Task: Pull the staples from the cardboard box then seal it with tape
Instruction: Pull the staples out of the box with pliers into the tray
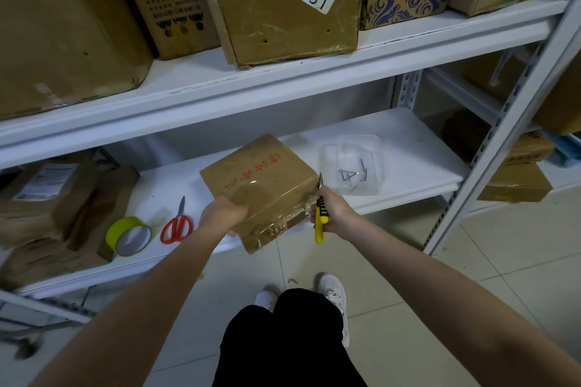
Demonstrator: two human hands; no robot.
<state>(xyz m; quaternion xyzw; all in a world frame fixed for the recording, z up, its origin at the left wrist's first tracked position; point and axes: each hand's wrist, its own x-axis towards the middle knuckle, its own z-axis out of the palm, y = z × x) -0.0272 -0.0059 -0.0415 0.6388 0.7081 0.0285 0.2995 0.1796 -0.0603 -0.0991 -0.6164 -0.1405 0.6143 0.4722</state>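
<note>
Box (261, 185) sits on the lower shelf (408, 148), turned at an angle, with its near corner hanging past the shelf's front edge over the floor (471, 261). Its top carries red print, and clear tape is wrinkled along the near side. My left grip (221, 214) holds the box at its near left edge, fingers curled over the top. My right grip (330, 212) is clamped round the yellow handles of the pliers (320, 217), just off the box's right corner, with the tool's metal tip up against that corner. I cannot tell whether the tip has hold of anything.

Left of the box the shelf is bare for a stretch, then come red-handled scissors (177, 225) and a yellow-green tape roll (127, 236) lying near the front edge. Brown parcels (47, 198) fill the far left end. Right of the box, near but apart, stands a clear tray (355, 166) with a few metal pins (352, 173) in it; beyond it the shelf runs bare to the upright post (490, 141).

The upper shelf (283, 72) hangs low over the box and is packed with cartons (283, 0), one labelled 131. Pale floor tiles lie below, with my white shoes (333, 289) on them.
</note>
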